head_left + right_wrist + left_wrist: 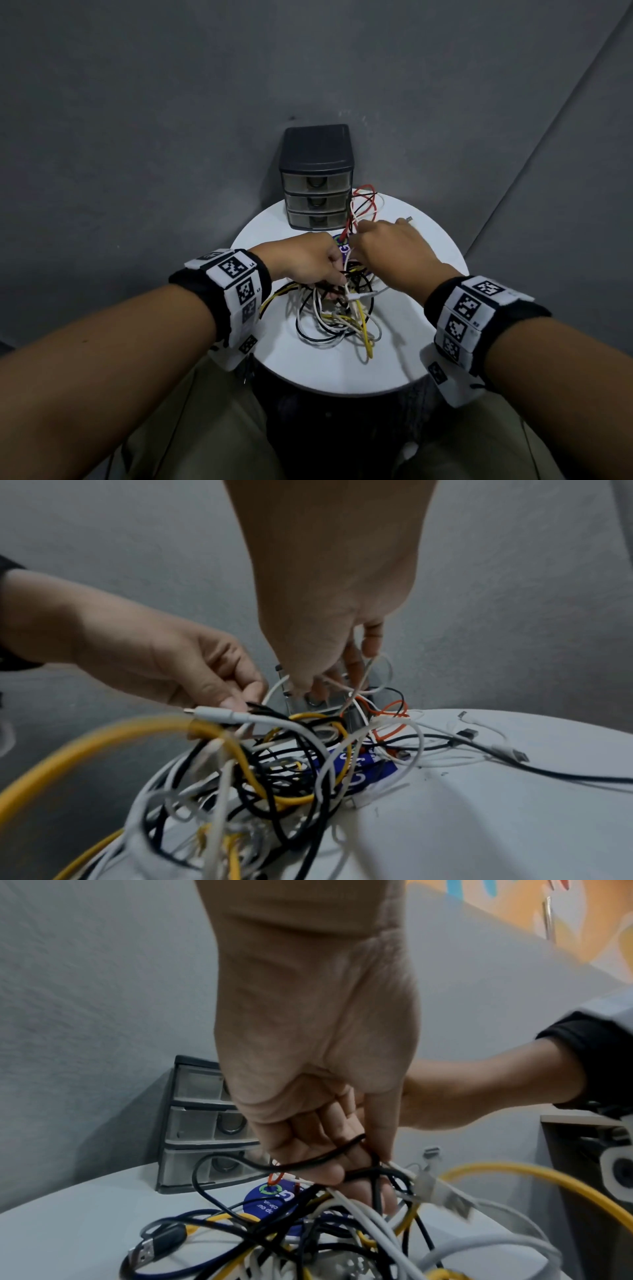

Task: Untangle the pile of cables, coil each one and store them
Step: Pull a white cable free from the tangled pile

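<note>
A tangled pile of cables (pixel 339 308) in white, black, yellow and red lies on the middle of a round white table (pixel 342 366). My left hand (pixel 337 279) reaches into the pile's left side, its fingers curled round a black cable (pixel 329 1157) that loops across them. My right hand (pixel 356 241) hovers over the far side of the pile and pinches a thin white cable (pixel 363 680) lifted above the tangle. A thick yellow cable (pixel 103 739) arcs out of the pile toward me. A dark three-drawer organiser (pixel 317 178) stands at the table's back edge with its drawers closed.
Red cable loops (pixel 368 202) and a white USB plug (pixel 409 219) lie beside the organiser at the back right. A blue sticker (pixel 342 246) shows between my hands. The table's front edge sits just above my knees. Grey floor surrounds the table.
</note>
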A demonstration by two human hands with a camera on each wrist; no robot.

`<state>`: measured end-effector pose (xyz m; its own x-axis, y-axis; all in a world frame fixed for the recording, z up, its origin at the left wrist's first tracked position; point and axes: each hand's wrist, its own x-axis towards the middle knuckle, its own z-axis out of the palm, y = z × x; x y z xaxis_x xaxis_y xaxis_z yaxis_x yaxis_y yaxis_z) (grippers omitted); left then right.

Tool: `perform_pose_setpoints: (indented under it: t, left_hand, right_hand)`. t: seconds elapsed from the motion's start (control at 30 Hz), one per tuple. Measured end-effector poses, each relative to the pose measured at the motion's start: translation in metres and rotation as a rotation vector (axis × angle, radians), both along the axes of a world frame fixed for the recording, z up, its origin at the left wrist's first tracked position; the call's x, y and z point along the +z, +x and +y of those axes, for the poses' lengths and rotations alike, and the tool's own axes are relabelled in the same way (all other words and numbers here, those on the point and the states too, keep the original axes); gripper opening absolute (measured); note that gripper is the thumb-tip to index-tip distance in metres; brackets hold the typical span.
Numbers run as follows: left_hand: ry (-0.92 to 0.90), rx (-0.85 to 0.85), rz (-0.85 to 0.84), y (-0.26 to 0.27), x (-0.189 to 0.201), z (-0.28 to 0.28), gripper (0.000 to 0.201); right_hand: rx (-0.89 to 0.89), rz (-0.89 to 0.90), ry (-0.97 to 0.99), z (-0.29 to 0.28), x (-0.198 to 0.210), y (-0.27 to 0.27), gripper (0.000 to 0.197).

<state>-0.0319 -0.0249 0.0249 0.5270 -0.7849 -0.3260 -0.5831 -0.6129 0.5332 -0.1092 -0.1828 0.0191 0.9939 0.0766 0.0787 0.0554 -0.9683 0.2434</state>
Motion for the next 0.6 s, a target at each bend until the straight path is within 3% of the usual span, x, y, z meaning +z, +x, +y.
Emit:
perform_pose_setpoints:
  t: [0.2,0.37,0.5,0.6]
  left_hand:
    - [-0.05,-0.006,0.113,0.001,0.003,0.0,0.021]
    - [0.019,-0.14,0.048,0.0,0.003,0.0,0.016]
    - [0.005,-0.109,0.029,0.001,0.002,0.001,0.011]
    - [0.004,-0.115,0.043,0.001,0.003,-0.001,0.01]
  right_hand:
    - [-0.312,-0.041,0.147,-0.002,0.002,0.004,0.017]
    - [-0.426,-0.062,0.212,-0.019,0.0,0.006,0.02]
    - [-0.482,-0.09,0.298,-0.028,0.004,0.008,0.025]
    - [-0.379,-0.117,0.421,-0.023,0.005,0.016,0.02]
